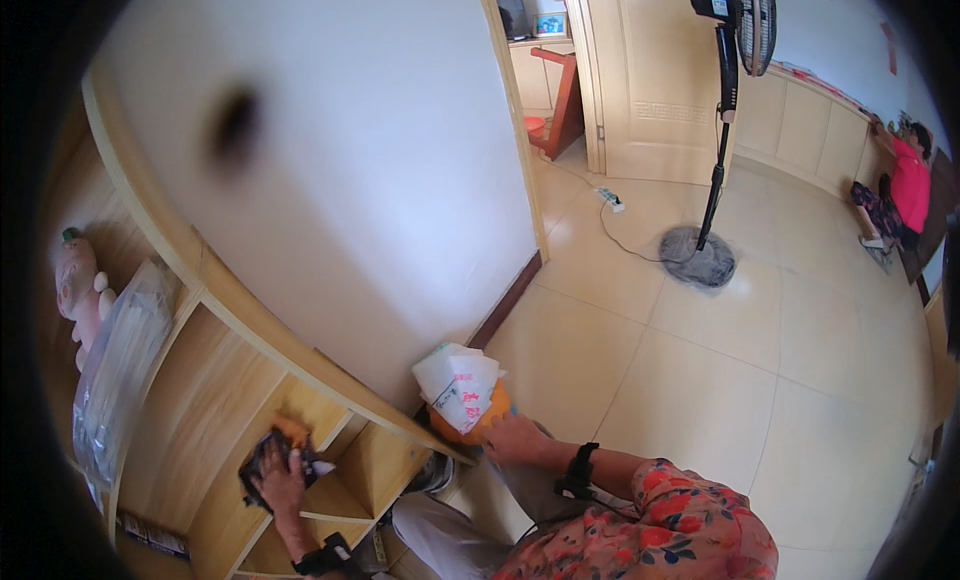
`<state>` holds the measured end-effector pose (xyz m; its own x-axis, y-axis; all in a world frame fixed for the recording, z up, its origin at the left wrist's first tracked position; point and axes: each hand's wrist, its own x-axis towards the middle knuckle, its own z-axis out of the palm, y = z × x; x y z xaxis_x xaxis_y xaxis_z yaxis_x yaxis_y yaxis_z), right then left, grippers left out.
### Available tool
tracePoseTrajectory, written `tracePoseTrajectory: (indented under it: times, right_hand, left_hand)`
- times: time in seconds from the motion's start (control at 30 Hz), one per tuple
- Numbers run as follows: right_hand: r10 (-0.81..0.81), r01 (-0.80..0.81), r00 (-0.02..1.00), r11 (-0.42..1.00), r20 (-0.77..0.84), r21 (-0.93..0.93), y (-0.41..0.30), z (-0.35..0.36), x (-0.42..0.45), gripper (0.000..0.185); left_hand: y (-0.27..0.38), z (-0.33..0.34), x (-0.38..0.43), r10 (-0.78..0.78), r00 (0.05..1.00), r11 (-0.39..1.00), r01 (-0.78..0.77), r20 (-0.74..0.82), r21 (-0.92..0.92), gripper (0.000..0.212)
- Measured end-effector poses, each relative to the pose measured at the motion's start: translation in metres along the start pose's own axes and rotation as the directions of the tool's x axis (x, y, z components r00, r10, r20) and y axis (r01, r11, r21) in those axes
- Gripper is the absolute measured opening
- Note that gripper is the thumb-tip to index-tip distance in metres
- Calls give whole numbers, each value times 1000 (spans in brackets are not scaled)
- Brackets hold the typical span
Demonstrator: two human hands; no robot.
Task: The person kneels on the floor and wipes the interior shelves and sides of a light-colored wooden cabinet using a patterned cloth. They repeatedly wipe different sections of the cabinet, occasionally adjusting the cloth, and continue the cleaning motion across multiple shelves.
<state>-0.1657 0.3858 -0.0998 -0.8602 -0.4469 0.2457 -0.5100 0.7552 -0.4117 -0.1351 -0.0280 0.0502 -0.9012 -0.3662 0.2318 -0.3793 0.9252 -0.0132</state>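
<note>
My left hand (pixel 281 479) presses on a crumpled dark cloth (pixel 256 460) with an orange part, inside a compartment of the wooden shelf unit (pixel 217 377). A little blur covers the cloth's edges. Beside my knee, my right hand (pixel 517 439) has its fingers bent, at the edge of a round orange object (pixel 450 428). Whether those fingers touch it or hold anything is hidden from this angle. White paper or plastic packaging (pixel 459 385) with red writing lies over the orange object, against the wall end of the shelf.
Higher on the shelf lie a pink plush toy (pixel 79 276) and a clear plastic bag (pixel 124 377). A standing fan (pixel 724 122) has its wrapped base on the tiled floor, its cord running to a power strip (pixel 611 199). Another person (pixel 909 182) crouches by far cabinets.
</note>
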Motion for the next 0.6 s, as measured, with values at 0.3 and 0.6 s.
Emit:
tracePoseTrajectory:
  times: [0.3,0.6]
  right_hand:
    - [-26,30,997,998,70,-48,-16,7,7,26]
    - [-42,44,999,997,29,-61,-15,4,5,25]
  left_hand:
    - [-61,3,-7,23,999,997,-25,-33,-76,52]
    - [-32,0,-27,73,980,993,-88,-185,-74,47]
